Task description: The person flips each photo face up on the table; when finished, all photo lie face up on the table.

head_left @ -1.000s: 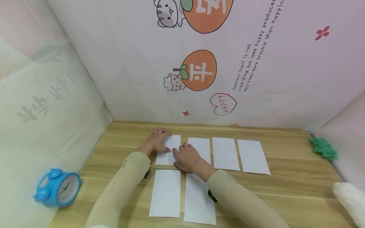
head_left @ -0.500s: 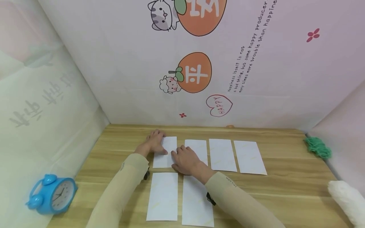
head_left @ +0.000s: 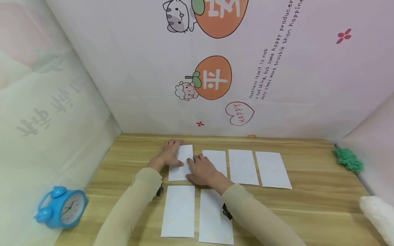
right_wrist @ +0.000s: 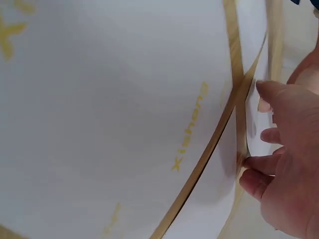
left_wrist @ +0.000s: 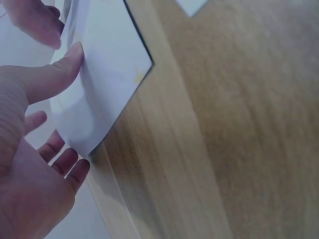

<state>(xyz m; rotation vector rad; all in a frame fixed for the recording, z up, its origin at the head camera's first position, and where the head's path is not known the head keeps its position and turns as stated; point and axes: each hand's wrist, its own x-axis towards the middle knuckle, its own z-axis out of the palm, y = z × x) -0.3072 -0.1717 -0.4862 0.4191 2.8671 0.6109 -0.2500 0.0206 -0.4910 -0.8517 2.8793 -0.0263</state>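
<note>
From my head, a blue alarm clock (head_left: 63, 208) stands left on the counter (head_left: 133, 153), green string (head_left: 349, 160) lies far right, and my right hand (head_left: 201, 169) partly hides one of five other sheets (head_left: 215, 158), while the white sheet (head_left: 186, 155), leftmost in the back row, lies under my spread left hand (head_left: 169, 152). My left wrist shows my thumb (left_wrist: 65, 67) on it, a yellow mark (left_wrist: 139, 75) near one corner. My right wrist shows bent fingers (right_wrist: 264, 163) by its edge; pinching or not, I cannot tell.

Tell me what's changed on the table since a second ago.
The back-left sheet seems slightly shifted, its far edge farther back or raised. No visible grab or release: left hand and right hand stay at it. The other sheets and blue clock stayed put.
</note>
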